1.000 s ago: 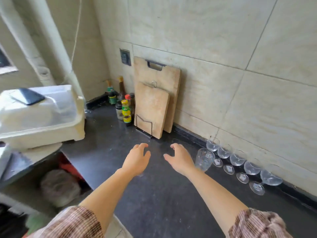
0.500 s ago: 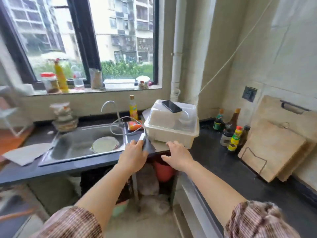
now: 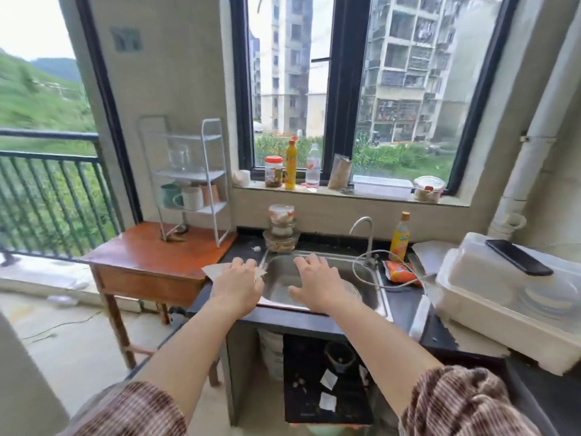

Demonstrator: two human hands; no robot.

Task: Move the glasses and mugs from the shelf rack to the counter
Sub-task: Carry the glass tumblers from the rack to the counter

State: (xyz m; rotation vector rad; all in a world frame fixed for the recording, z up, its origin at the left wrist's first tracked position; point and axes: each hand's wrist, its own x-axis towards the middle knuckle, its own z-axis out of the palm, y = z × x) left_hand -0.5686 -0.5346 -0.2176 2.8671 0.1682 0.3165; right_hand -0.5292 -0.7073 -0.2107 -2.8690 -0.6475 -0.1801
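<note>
Both hands are empty, with fingers loose and spread: the left hand (image 3: 237, 286) is over the left edge of the steel sink (image 3: 366, 280), the right hand (image 3: 317, 284) over its basin. The white wire shelf rack (image 3: 206, 152) stands on the brown wooden table (image 3: 135, 256), well apart from the hands. A clear glass (image 3: 179, 158) sits on its middle shelf; a green mug (image 3: 168, 195), a white mug (image 3: 192, 198) and a pinkish cup (image 3: 210, 193) stand on the lower one

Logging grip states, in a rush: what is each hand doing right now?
Left hand: open, fingers relaxed, holding nothing.
Right hand: open, fingers spread, holding nothing.
</note>
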